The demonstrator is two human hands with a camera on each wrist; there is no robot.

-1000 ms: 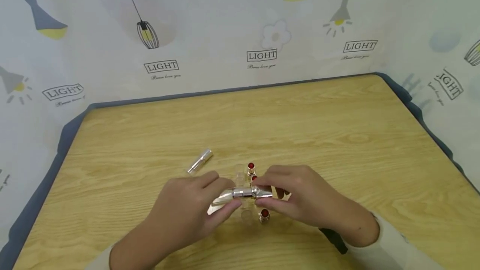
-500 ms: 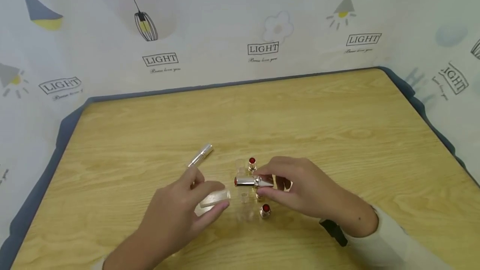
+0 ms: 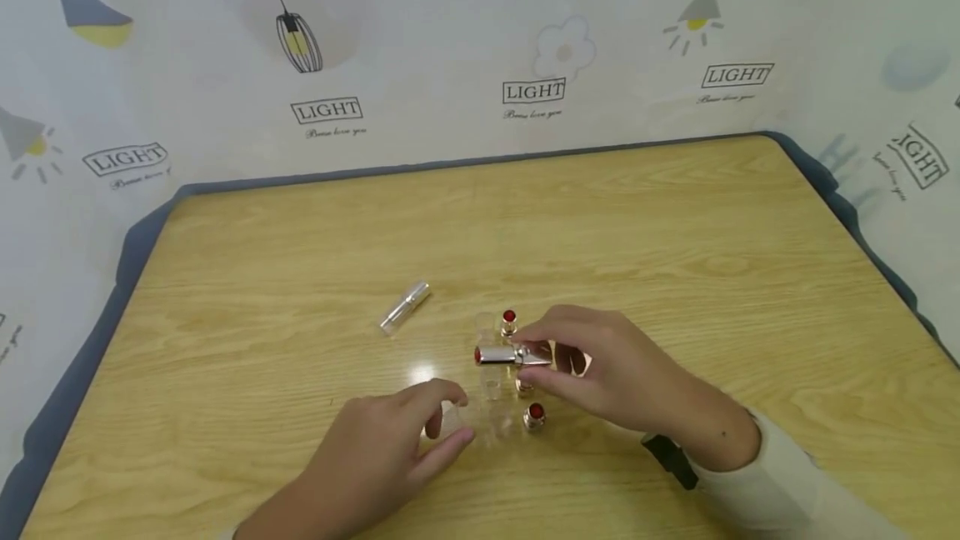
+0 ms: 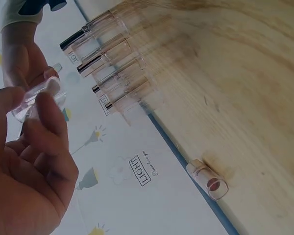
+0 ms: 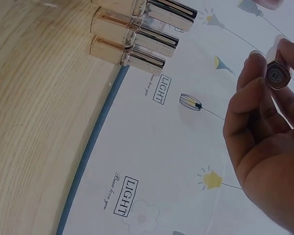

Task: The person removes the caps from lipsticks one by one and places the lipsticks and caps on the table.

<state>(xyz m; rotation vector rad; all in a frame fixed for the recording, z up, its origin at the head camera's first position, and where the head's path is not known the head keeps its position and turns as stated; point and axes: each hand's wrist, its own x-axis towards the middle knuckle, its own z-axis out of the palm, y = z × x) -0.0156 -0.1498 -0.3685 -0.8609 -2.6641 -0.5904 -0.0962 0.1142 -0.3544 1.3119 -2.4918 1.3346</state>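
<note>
In the head view my right hand (image 3: 607, 377) pinches a shiny silver lipstick (image 3: 497, 355), held level above the row, its red tip toward the left. The right wrist view shows the base end of this lipstick (image 5: 278, 75) between fingertips and thumb. My left hand (image 3: 390, 440) is lower left, apart from the lipstick, and pinches a clear cap (image 4: 27, 103) between thumb and fingers. Below the right hand stand several upright red-topped lipsticks (image 3: 535, 416) in a row, partly hidden by the hand, with clear pieces (image 3: 492, 387) beside them.
A capped silver tube (image 3: 405, 307) lies slanted on the wooden table (image 3: 660, 240), left of the row. Behind the table hangs a patterned cloth (image 3: 435, 73) with lamps printed on it. A dark band (image 3: 671, 461) sits at the right wrist.
My left hand has come away from the lipstick, leftward and down, with the clear cap. The red tip now shows. My right hand keeps its hold almost in place.
</note>
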